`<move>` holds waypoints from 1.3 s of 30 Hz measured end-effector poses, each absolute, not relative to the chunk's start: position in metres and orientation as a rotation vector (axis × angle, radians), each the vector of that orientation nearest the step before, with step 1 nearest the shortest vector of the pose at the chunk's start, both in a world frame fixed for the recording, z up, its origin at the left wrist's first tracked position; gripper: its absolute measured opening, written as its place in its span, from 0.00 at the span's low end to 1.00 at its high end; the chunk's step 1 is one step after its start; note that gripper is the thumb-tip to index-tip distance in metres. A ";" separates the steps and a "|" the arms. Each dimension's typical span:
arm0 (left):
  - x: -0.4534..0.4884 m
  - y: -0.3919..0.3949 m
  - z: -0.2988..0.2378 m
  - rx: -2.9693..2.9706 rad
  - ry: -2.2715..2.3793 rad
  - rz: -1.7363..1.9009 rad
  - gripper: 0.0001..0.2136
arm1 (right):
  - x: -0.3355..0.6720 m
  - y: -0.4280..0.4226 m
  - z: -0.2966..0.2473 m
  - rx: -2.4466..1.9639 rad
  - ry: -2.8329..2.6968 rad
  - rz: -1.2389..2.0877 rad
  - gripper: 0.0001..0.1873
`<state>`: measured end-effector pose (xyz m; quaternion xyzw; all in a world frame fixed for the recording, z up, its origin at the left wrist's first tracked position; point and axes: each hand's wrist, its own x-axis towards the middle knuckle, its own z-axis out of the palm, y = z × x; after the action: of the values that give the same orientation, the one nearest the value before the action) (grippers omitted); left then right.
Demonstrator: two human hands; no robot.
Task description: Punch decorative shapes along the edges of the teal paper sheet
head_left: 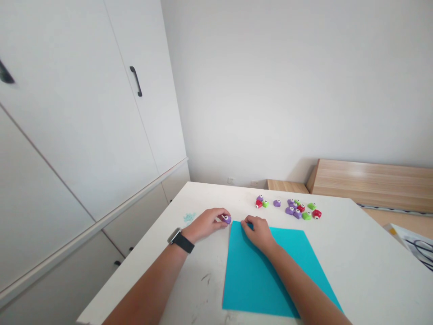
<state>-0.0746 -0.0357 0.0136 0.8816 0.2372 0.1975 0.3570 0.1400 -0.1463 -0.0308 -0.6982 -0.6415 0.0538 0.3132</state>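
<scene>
My left hand (208, 222), with a black watch on the wrist, is closed around a small purple punch-like piece (227, 219) on the white table (355, 253). It sits just left of the far left corner of a teal paper sheet (270, 275). My right hand (257, 229) rests on that corner of the sheet, fingers curled and pinching its edge. A cluster of several purple, red and green pieces (297, 209) lies farther back on the table, apart from both hands.
White cupboards with black handles (136, 81) stand along the left. A pale blue smudge (189, 217) marks the table near my left hand. A wooden bed frame (368, 183) lies behind the table. Printed paper (417, 246) shows at the right edge.
</scene>
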 end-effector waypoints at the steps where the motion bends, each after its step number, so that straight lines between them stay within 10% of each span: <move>1: -0.074 -0.038 0.016 2.244 0.600 0.498 0.12 | 0.140 -0.146 -0.031 -1.850 -1.679 0.144 0.14; 39: -0.068 -0.044 0.015 2.244 0.594 0.525 0.14 | 0.139 -0.142 -0.034 -1.866 -1.626 0.193 0.14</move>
<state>-0.0678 -0.0435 0.0150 0.8753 0.2317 0.2048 0.3718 0.1393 -0.1423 -0.0343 -0.7112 -0.6198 0.0737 0.3234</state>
